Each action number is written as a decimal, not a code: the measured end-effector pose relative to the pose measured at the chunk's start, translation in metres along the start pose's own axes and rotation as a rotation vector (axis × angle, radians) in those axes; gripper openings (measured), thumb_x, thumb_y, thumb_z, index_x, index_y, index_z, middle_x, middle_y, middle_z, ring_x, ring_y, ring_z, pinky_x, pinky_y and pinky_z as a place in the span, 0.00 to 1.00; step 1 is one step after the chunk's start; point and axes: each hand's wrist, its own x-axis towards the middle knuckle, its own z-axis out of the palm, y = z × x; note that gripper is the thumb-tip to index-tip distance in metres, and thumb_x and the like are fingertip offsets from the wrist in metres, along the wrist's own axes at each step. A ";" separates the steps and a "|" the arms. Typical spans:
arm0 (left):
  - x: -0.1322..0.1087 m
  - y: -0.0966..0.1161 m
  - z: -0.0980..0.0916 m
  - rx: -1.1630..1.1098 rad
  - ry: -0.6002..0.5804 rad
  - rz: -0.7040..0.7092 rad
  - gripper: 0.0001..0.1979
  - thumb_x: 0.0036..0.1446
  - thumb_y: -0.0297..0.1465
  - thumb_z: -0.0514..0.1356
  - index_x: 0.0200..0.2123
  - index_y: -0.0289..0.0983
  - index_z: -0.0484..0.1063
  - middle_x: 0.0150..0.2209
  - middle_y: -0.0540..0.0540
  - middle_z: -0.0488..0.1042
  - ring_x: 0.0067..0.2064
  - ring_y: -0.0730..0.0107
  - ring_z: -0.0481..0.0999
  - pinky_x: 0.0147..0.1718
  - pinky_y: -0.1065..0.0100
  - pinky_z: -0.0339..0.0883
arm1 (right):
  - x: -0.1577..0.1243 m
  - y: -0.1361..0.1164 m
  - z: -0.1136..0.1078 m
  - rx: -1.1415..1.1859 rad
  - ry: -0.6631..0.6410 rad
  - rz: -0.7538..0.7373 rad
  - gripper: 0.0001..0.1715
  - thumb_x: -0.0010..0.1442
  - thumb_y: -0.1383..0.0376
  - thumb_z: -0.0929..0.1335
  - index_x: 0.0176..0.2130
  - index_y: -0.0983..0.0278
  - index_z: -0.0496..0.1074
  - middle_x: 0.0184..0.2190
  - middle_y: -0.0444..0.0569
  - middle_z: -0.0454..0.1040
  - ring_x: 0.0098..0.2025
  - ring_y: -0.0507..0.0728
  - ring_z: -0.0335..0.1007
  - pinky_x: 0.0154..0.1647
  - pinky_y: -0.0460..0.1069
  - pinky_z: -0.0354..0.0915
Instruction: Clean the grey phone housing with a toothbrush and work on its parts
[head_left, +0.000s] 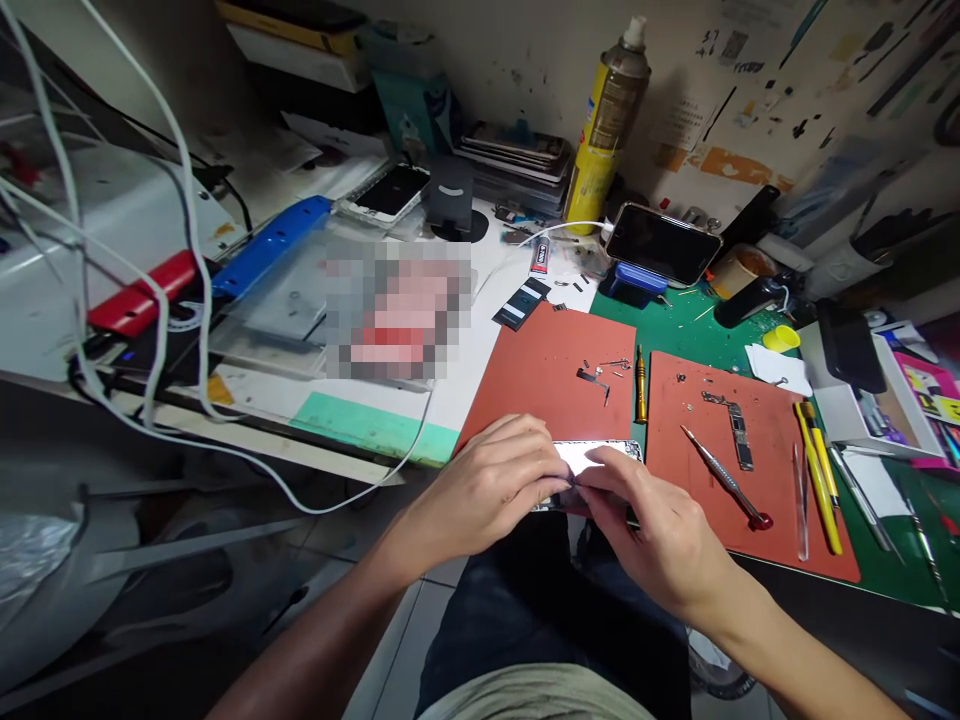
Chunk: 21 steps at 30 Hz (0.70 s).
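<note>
An opened smartphone with a bright, pale inside lies at the near edge of the left red-brown mat. My left hand reaches over its left part, fingers bent, thumb and fingertips pinched together. Over its right part is my right hand, its thumb and index finger also closed in a pinch. The fingertips of both hands meet near the phone's middle; whatever is between them is hidden or too small to name. Small metal parts and a flex cable lie beyond the hands. A gold screwdriver lies between the two mats.
On the right mat lie a logic board, a silver pen-shaped tool, tweezers and yellow brushes. Farther back are a propped phone and a yellow spray can. A white cable hangs over the left edge.
</note>
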 end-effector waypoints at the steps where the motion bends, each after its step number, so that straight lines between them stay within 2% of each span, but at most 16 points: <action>1: 0.000 0.000 0.000 -0.003 0.002 0.001 0.09 0.76 0.28 0.58 0.44 0.37 0.79 0.39 0.45 0.79 0.46 0.62 0.76 0.49 0.57 0.72 | 0.000 0.000 0.001 -0.005 0.009 -0.019 0.22 0.77 0.68 0.63 0.66 0.54 0.65 0.45 0.50 0.84 0.41 0.61 0.85 0.36 0.56 0.80; 7: 0.000 -0.001 0.000 0.001 0.003 0.018 0.07 0.75 0.25 0.59 0.43 0.37 0.77 0.39 0.46 0.79 0.46 0.62 0.76 0.51 0.57 0.72 | 0.003 -0.001 0.001 0.055 -0.008 -0.007 0.23 0.77 0.69 0.62 0.67 0.56 0.65 0.44 0.50 0.84 0.40 0.60 0.83 0.38 0.56 0.79; 11: -0.002 -0.003 0.001 -0.008 0.052 0.052 0.07 0.74 0.24 0.59 0.46 0.38 0.77 0.40 0.47 0.81 0.46 0.63 0.77 0.52 0.56 0.74 | 0.006 -0.007 -0.007 0.317 -0.048 0.203 0.17 0.77 0.62 0.64 0.63 0.56 0.68 0.44 0.50 0.84 0.40 0.59 0.83 0.40 0.54 0.78; 13: -0.003 -0.004 0.002 -0.007 0.074 0.069 0.08 0.74 0.23 0.59 0.47 0.39 0.78 0.41 0.47 0.82 0.46 0.63 0.77 0.54 0.54 0.74 | 0.010 -0.011 -0.010 0.521 -0.059 0.360 0.14 0.77 0.55 0.66 0.57 0.58 0.71 0.39 0.49 0.83 0.37 0.57 0.81 0.39 0.53 0.78; 15: -0.004 -0.005 0.002 -0.004 0.089 0.081 0.08 0.73 0.23 0.60 0.47 0.39 0.78 0.41 0.47 0.82 0.45 0.63 0.78 0.55 0.53 0.74 | 0.013 -0.014 -0.011 0.704 -0.061 0.478 0.17 0.75 0.50 0.68 0.52 0.59 0.73 0.35 0.48 0.81 0.35 0.56 0.79 0.38 0.52 0.77; 21: -0.004 -0.005 0.002 -0.003 0.094 0.094 0.09 0.72 0.21 0.61 0.47 0.40 0.77 0.40 0.47 0.81 0.46 0.62 0.76 0.55 0.52 0.74 | 0.022 -0.013 -0.004 0.976 -0.052 0.596 0.23 0.66 0.46 0.76 0.45 0.61 0.73 0.33 0.45 0.78 0.35 0.54 0.77 0.38 0.50 0.76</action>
